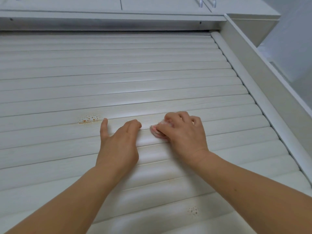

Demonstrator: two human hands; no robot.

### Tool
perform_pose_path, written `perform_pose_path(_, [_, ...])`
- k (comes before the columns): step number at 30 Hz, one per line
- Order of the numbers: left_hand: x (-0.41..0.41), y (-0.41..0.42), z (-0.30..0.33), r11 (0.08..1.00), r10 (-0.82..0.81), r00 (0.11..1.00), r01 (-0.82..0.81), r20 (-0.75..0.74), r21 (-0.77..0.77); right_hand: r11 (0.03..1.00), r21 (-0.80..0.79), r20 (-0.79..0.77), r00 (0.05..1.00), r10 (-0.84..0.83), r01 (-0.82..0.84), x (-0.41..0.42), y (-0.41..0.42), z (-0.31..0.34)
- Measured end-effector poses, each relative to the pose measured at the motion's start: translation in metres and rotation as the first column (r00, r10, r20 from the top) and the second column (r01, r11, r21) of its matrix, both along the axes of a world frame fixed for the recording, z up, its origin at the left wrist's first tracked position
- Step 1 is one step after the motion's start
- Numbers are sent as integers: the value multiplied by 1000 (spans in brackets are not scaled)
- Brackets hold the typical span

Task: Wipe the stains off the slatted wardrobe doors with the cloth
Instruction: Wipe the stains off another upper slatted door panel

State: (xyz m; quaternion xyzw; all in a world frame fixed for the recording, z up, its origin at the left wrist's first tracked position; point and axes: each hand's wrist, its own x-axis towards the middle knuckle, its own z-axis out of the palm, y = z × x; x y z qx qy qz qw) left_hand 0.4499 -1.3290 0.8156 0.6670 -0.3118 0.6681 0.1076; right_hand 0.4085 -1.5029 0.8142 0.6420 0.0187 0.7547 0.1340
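Across the slatted wardrobe door (118, 78) wiping is under way: the right hand (184, 132) presses a bunched pink cloth (156, 130), fingers curled round it, toward the door's right edge. Beside it the left hand (118, 141) rests flat, fingers loose. Next, I judge, the cloth must travel left to the orange stain (89, 118); a fainter stain (193, 211) sits lower. Most of the cloth is hidden.
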Motion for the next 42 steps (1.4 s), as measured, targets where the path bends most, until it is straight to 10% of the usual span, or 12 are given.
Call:
perform_pose_path(14, [19,-12,-2,999,-3,977,11,211,-36,873,488,-58,998,18,12,-20,-48,-5])
perform_pose_path(22, [14,-16,-3,995,60,971,-40,231,-89,996,89,-20,1000,22,-20,8,-33,-19])
perform_pose_path(30, [0,-15,-9,991,131,989,-130,62,-25,889,456,6,999,46,-44,-12,-77,-17])
perform_pose_path(35, [-5,-18,-10,986,168,986,-167,24,-16,988,146,-61,997,-42,50,-14,-84,-29])
perform_pose_path(42, [9,-25,-9,976,217,970,-211,106,-59,913,407,-62,997,46,-16,-18,-125,4])
